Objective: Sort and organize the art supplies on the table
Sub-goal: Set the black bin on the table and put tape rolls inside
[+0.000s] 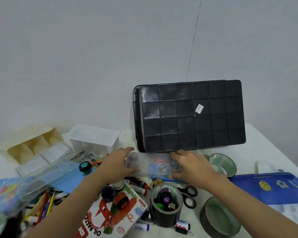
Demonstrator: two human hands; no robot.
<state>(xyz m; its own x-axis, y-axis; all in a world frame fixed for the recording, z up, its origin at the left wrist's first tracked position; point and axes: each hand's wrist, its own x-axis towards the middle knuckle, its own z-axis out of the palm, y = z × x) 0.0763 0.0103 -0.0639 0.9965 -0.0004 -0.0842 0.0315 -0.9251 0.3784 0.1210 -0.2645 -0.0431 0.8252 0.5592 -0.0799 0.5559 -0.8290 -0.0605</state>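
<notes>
A clear plastic compartment box (153, 164) with small items inside sits at the table's centre. My left hand (118, 164) grips its left end, and my right hand (190, 166) grips its right end. A black gridded tray (189, 115) leans upright against the wall just behind the box. Pencils and markers (41, 205) lie loose at the left, under a long clear case (46, 176). An oil pastel box (115, 215) lies in front, with paint jars and a tape roll on it.
A cream divided organizer (31, 143) and a white divided organizer (95, 138) stand at the back left. A dark cup (165, 205) holds small jars. Two green bowls (222, 163) (220, 217), black scissors (189, 196) and a blue pouch (273, 188) lie at the right.
</notes>
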